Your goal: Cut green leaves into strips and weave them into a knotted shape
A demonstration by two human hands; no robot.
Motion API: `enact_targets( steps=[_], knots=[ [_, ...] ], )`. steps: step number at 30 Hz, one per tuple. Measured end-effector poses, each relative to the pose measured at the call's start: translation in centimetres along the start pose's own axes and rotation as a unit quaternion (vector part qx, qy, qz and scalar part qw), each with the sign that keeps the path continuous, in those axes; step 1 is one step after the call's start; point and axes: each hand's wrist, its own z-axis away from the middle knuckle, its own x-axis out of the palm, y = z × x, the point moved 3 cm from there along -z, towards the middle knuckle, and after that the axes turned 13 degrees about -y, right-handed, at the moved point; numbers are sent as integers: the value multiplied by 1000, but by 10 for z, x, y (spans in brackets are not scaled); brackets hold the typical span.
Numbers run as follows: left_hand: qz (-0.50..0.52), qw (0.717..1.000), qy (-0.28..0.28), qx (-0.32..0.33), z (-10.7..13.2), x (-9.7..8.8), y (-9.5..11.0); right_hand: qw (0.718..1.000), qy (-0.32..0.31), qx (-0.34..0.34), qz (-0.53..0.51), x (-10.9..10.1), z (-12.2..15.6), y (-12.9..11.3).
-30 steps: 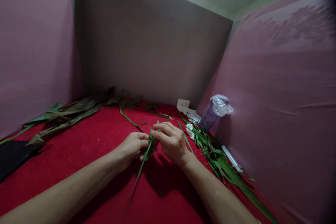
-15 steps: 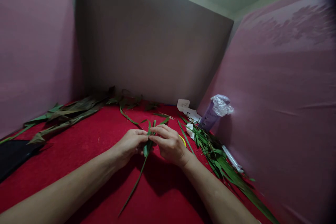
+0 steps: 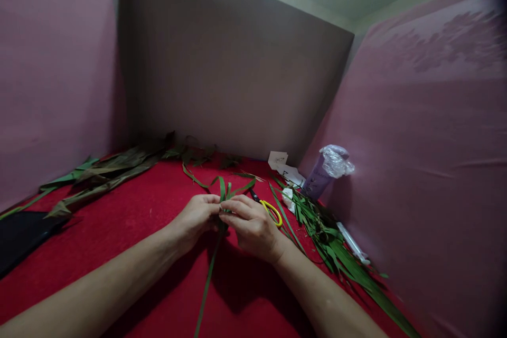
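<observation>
Two hands meet over the red cloth in the head view. The left hand and the right hand both pinch one long green leaf strip, fingers closed on it just below where its upper ends fan out. Its tail trails down the cloth toward the person. Yellow-handled scissors lie just beyond the right hand. By the pink wall stands a purple cup, its mouth covered with crumpled clear plastic; I cannot tell what is inside. Fresh green leaves lie heaped near the cup, and browner leaves lie at the far left.
</observation>
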Motion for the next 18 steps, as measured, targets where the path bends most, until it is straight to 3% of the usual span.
enact_targets(
  steps=[10,18],
  knots=[
    [0,999,30,26,-1,-4,9,1000,-5,-3,12,2,-2,-6],
    [-8,999,24,39,7,4,17,998,-55,27,-2,7,-3,-6]
  ],
)
